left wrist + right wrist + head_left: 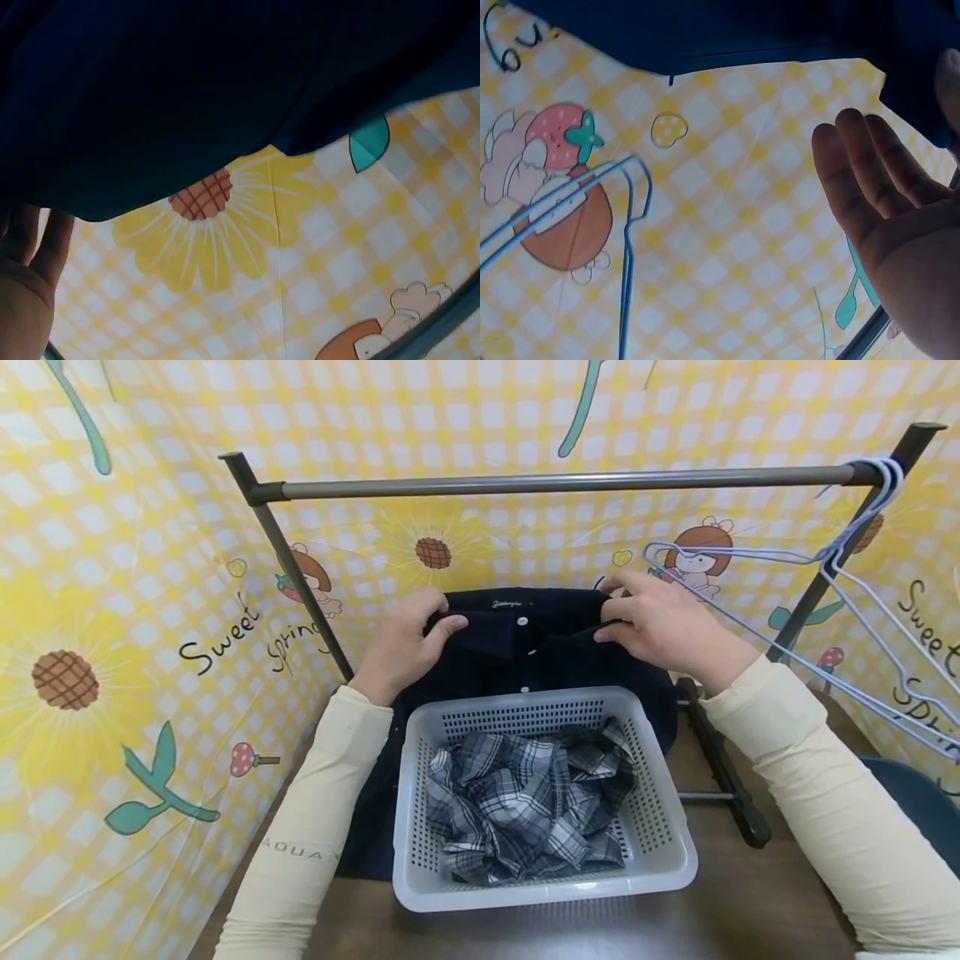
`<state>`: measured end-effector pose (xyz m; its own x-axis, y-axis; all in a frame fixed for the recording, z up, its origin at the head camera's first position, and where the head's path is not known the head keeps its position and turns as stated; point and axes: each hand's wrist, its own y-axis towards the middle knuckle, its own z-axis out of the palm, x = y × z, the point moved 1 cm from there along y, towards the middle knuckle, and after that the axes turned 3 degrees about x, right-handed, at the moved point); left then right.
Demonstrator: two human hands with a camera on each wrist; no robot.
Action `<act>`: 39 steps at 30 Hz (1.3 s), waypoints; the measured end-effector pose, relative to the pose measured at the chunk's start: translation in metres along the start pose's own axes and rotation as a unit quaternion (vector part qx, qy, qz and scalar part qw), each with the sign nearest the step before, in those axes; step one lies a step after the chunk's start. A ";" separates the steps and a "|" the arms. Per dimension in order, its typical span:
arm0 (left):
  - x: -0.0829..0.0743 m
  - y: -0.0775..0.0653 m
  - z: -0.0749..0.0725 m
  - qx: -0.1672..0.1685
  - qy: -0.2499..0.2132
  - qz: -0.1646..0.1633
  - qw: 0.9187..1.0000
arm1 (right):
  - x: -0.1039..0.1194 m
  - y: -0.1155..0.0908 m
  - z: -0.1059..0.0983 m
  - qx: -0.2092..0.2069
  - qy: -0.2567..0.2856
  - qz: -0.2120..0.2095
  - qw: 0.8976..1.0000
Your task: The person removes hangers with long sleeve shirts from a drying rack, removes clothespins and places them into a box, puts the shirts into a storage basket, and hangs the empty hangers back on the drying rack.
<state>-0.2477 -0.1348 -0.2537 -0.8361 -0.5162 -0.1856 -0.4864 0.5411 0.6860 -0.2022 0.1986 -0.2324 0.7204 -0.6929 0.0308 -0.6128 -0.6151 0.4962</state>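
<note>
A dark navy shirt (480,647) with white buttons and a label inside its collar is held up behind the basket. My left hand (405,639) pinches its upper edge at the left between thumb and fingers. On the opposite side, my right hand (660,618) pinches the collar area. Dark cloth fills the top of the left wrist view, with a few fingers (52,247) beneath it. In the right wrist view several fingers (855,180) extend below the shirt (735,34), while the thumb lies against the cloth. The shirt's lower part is partly hidden by the basket.
A white perforated basket (540,902) holds crumpled grey plaid cloth (517,793) on the brown table (750,910). Behind stands a garment rack (525,486). Pale blue wire hangers (862,516) hang at its right end, reaching close to my right forearm.
</note>
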 end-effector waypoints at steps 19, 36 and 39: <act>-0.030 0.024 0.011 -0.026 0.024 -0.218 0.975 | 0.021 0.031 0.016 -0.034 -0.004 0.140 0.990; 0.004 0.024 0.027 0.052 -0.166 -0.192 0.966 | -0.006 0.040 0.051 -0.103 0.333 0.261 0.900; 0.014 0.033 0.019 0.073 -0.060 -0.170 0.981 | -0.020 0.041 0.048 -0.139 0.113 0.141 0.974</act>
<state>-0.2798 -0.1117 -0.2467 -0.6395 -0.6054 -0.4739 -0.7657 0.4456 0.4638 -0.2573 0.1689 -0.2547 0.6082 -0.6998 0.3746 -0.7075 -0.2640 0.6555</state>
